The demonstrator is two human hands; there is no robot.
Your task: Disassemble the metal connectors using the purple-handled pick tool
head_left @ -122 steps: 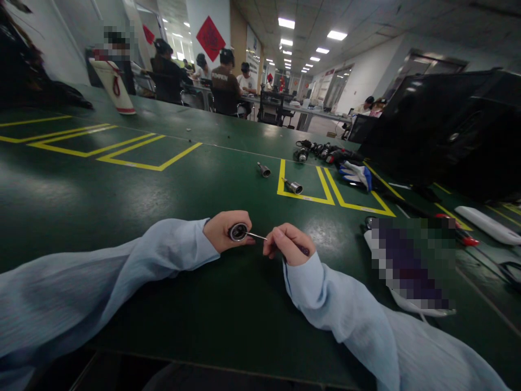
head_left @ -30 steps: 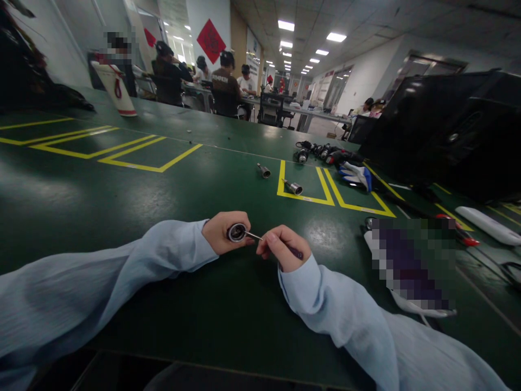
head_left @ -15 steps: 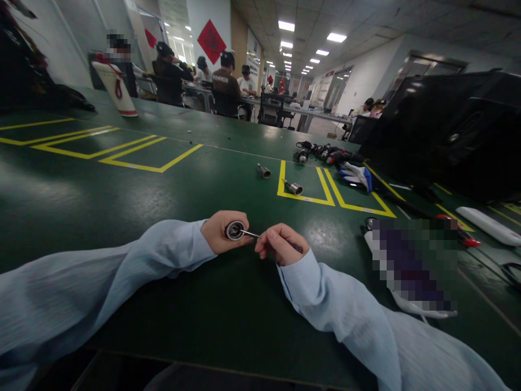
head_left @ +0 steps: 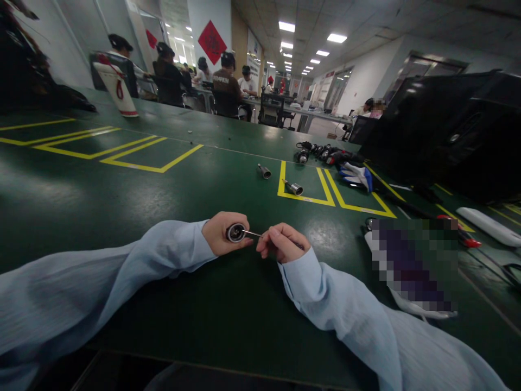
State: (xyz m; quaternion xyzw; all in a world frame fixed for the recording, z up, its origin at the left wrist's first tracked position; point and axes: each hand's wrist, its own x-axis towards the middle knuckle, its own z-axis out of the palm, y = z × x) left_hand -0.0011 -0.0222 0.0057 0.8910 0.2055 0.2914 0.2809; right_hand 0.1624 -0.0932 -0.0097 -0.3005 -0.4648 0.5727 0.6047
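Observation:
My left hand (head_left: 222,233) is closed around a round metal part with a hollow, silver-rimmed end (head_left: 235,233) that faces me. From the right, my right hand (head_left: 284,242) pinches a thin screwdriver (head_left: 253,234); its dark handle lies mostly hidden in the palm. The bare shaft spans the gap between the hands, and its tip reaches into the hollow end. How the tip meets the inside is too small to tell. Both hands are just above the green table (head_left: 228,309). Beyond them lie two similar metal parts, one (head_left: 264,172) left of the yellow tape and one (head_left: 294,188) within it.
At the back right are a heap of dark cabled parts (head_left: 321,153), a blue-and-white glove (head_left: 356,176) and a large black case (head_left: 443,136). A white-edged device (head_left: 401,298) lies by my right forearm. A tall cup (head_left: 118,89) stands far left. People sit at desks beyond.
Both hands keep the same hold and nearly the same place. The view has shifted very slightly; the screwdriver shaft still runs into the metal part.

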